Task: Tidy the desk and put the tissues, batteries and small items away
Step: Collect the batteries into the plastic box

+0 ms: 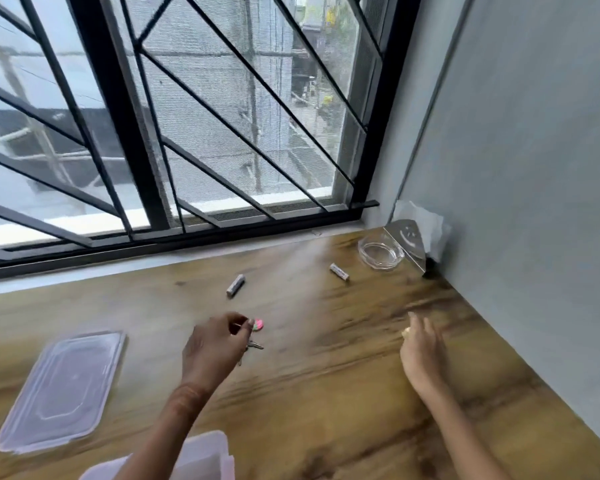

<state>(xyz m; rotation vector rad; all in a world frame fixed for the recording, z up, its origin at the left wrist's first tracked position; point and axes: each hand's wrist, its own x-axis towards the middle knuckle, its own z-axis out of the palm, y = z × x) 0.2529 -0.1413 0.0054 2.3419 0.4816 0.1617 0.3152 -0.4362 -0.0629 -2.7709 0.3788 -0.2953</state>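
Observation:
My left hand (215,344) pinches a key ring with a pink and green charm (257,324); the keys (253,346) dangle just above the wooden desk (326,393). My right hand (421,348) hovers over the desk to the right, fingers relaxed, holding nothing. Two batteries lie farther back: a grey one (235,285) and a white one (339,271). In the far right corner, white tissues (426,221) stand in a shiny metal holder (407,242). A clear plastic box (201,459) shows at the bottom edge under my left arm.
The box's clear lid (63,389) lies flat on the desk at the left. A glass ashtray (380,252) sits beside the tissue holder. A barred window (187,133) runs along the back and a grey wall (534,202) closes the right side.

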